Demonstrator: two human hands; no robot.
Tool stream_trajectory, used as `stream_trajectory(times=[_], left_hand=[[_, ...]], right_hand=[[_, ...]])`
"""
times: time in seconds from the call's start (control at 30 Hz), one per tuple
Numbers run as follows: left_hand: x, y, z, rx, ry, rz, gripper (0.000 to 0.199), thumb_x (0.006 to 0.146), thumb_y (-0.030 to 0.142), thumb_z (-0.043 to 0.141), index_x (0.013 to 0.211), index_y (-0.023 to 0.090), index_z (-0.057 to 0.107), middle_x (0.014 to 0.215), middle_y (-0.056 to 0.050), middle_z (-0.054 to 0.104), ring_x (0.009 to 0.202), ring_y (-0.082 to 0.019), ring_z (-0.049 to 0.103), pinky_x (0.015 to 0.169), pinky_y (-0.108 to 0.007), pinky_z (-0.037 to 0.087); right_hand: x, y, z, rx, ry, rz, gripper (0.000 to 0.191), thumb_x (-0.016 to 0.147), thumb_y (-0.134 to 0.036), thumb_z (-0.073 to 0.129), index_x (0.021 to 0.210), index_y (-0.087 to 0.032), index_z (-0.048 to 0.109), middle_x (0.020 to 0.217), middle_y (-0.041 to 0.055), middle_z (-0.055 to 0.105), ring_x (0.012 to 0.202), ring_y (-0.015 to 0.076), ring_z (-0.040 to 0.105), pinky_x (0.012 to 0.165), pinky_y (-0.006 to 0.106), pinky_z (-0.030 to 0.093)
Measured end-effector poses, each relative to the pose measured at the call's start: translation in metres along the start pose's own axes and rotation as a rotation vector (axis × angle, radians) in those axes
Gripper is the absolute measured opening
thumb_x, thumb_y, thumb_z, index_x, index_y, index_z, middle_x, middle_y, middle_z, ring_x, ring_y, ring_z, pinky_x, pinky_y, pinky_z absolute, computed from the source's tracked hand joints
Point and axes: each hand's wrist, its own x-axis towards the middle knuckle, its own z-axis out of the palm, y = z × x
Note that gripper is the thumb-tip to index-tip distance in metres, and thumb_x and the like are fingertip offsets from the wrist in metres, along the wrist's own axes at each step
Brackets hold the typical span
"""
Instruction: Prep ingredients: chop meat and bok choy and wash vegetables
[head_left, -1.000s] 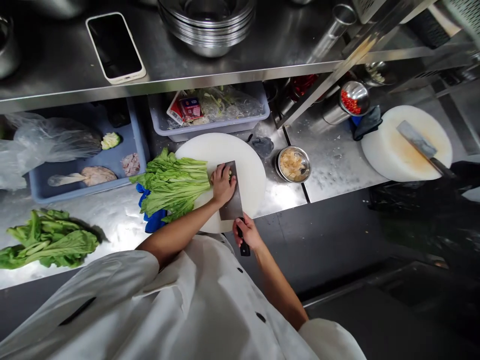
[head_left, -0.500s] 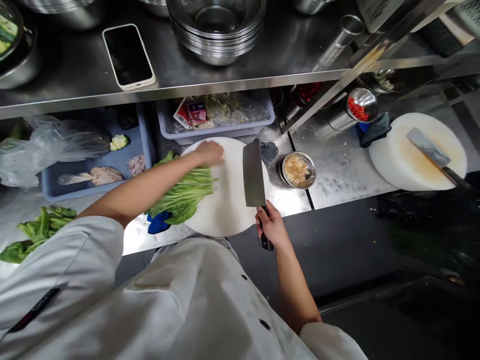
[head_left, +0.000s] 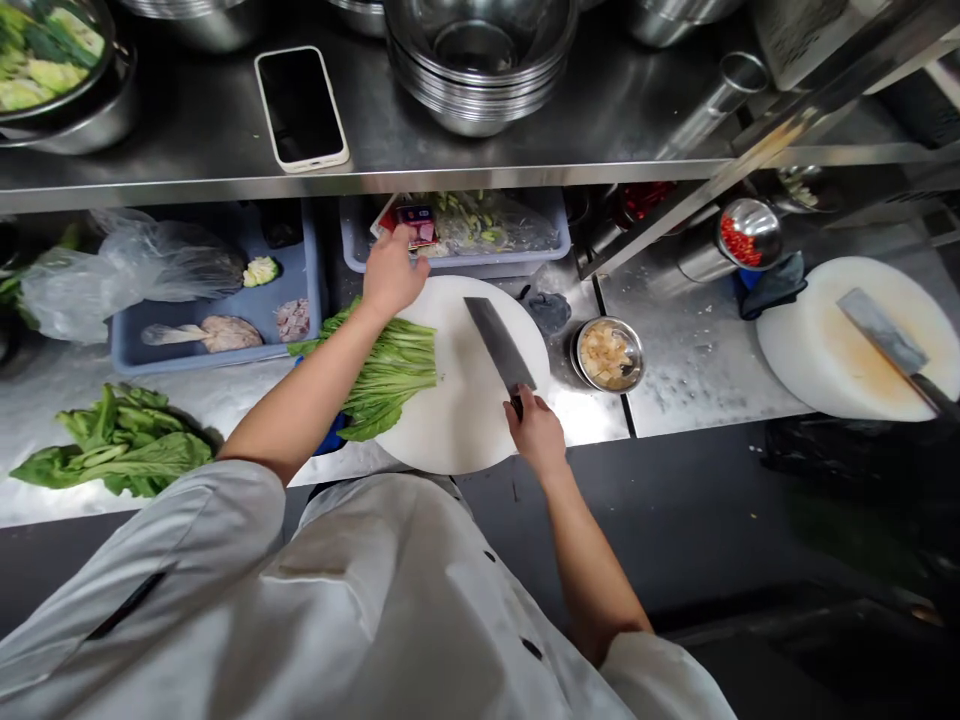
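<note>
My right hand [head_left: 537, 432] is wrapped round the dark handle of a cleaver [head_left: 496, 340]. The blade slants over the right part of a round white cutting board [head_left: 465, 425]; whether it touches the board I cannot tell. At the board's left lies a bunch of leafy greens [head_left: 397, 375], its cut stem ends pointing right. My left hand [head_left: 396, 275] reaches past the greens to the front rim of a grey-blue bin [head_left: 495, 265], fingers apart and holding nothing I can see. In that bin are a small red and blue packet [head_left: 418, 226] and vegetable scraps in plastic.
More greens [head_left: 120, 445] lie at left, below a blue tray [head_left: 195, 362] of bagged food. On the shelf above rest a phone [head_left: 302, 108] and stacked steel bowls [head_left: 480, 90]. Right stand a bowl of pale slices [head_left: 604, 352] and another board [head_left: 795, 350] with a cleaver [head_left: 881, 330].
My left hand has gone from above the board to the bin's rim, its fingers opening out. The cleaver has swung from upright to a leftward slant. The whole view has shifted slightly.
</note>
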Motion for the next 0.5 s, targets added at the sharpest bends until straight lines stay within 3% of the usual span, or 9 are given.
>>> stream_trajectory(times=[0.07, 0.1, 0.17, 0.23, 0.3, 0.37, 0.43, 0.5], left_hand=[[-0.051, -0.013, -0.013, -0.310, -0.136, -0.149, 0.023, 0.091, 0.029, 0.062, 0.108, 0.018, 0.073, 0.097, -0.008, 0.075, 0.098, -0.026, 0.070, 0.093, -0.043, 0.055], [-0.085, -0.019, -0.013, -0.475, -0.260, -0.236, 0.020, 0.090, 0.032, 0.063, 0.099, 0.018, 0.074, 0.091, -0.007, 0.075, 0.088, -0.024, 0.070, 0.086, -0.040, 0.056], [-0.156, -0.027, -0.002, -0.765, -0.506, -0.494, 0.021, 0.084, 0.039, 0.071, 0.085, 0.018, 0.074, 0.083, -0.008, 0.075, 0.076, -0.022, 0.069, 0.071, -0.034, 0.054], [-0.212, -0.031, 0.019, -1.041, -0.627, -0.804, 0.028, 0.078, 0.043, 0.080, 0.084, 0.016, 0.074, 0.090, -0.012, 0.077, 0.081, -0.023, 0.072, 0.071, -0.032, 0.054], [-0.242, -0.032, 0.041, -1.236, -0.511, -1.056, 0.032, 0.075, 0.043, 0.085, 0.083, 0.016, 0.070, 0.088, -0.012, 0.075, 0.083, -0.021, 0.072, 0.075, -0.030, 0.055], [-0.248, -0.033, 0.057, -1.328, -0.230, -1.161, 0.032, 0.077, 0.042, 0.086, 0.082, 0.018, 0.064, 0.081, -0.007, 0.070, 0.078, -0.017, 0.069, 0.078, -0.029, 0.055], [-0.237, -0.037, 0.066, -1.271, 0.014, -1.129, 0.032, 0.082, 0.045, 0.081, 0.084, 0.021, 0.060, 0.077, -0.003, 0.065, 0.076, -0.016, 0.066, 0.078, -0.029, 0.054], [-0.219, -0.044, 0.066, -1.111, 0.102, -1.045, 0.035, 0.085, 0.054, 0.076, 0.089, 0.022, 0.062, 0.082, -0.004, 0.067, 0.083, -0.019, 0.067, 0.080, -0.032, 0.054]], right_hand=[[0.022, 0.002, 0.000, -0.207, -0.016, -0.019, 0.055, 0.108, -0.039, 0.048, 0.159, -0.017, 0.046, 0.126, 0.0195, 0.068, 0.098, 0.0295, 0.068, 0.078, 0.035, 0.051], [0.034, 0.000, 0.000, -0.280, -0.013, -0.042, 0.055, 0.108, -0.038, 0.050, 0.159, -0.016, 0.048, 0.128, 0.0208, 0.067, 0.106, 0.0319, 0.066, 0.083, 0.038, 0.052], [0.059, -0.013, -0.001, -0.357, 0.036, -0.118, 0.051, 0.108, -0.040, 0.051, 0.152, -0.015, 0.057, 0.134, 0.0240, 0.064, 0.123, 0.0382, 0.057, 0.096, 0.045, 0.050], [0.087, -0.042, -0.002, -0.338, 0.073, -0.257, 0.052, 0.109, -0.046, 0.049, 0.148, -0.013, 0.061, 0.147, 0.0256, 0.056, 0.135, 0.0418, 0.047, 0.108, 0.052, 0.044], [0.115, -0.083, 0.000, -0.259, 0.007, -0.461, 0.060, 0.110, -0.050, 0.045, 0.157, -0.012, 0.052, 0.162, 0.0236, 0.044, 0.144, 0.0403, 0.040, 0.115, 0.053, 0.040], [0.135, -0.125, 0.007, -0.194, -0.137, -0.632, 0.066, 0.112, -0.050, 0.041, 0.165, -0.012, 0.039, 0.170, 0.0204, 0.035, 0.150, 0.0362, 0.035, 0.119, 0.050, 0.038], [0.141, -0.154, 0.017, -0.171, -0.250, -0.689, 0.067, 0.112, -0.048, 0.040, 0.168, -0.011, 0.033, 0.171, 0.0191, 0.034, 0.153, 0.0340, 0.034, 0.122, 0.048, 0.037], [0.127, -0.164, 0.029, -0.153, -0.281, -0.655, 0.066, 0.112, -0.046, 0.038, 0.167, -0.010, 0.033, 0.169, 0.0193, 0.038, 0.151, 0.0336, 0.038, 0.121, 0.049, 0.038]])
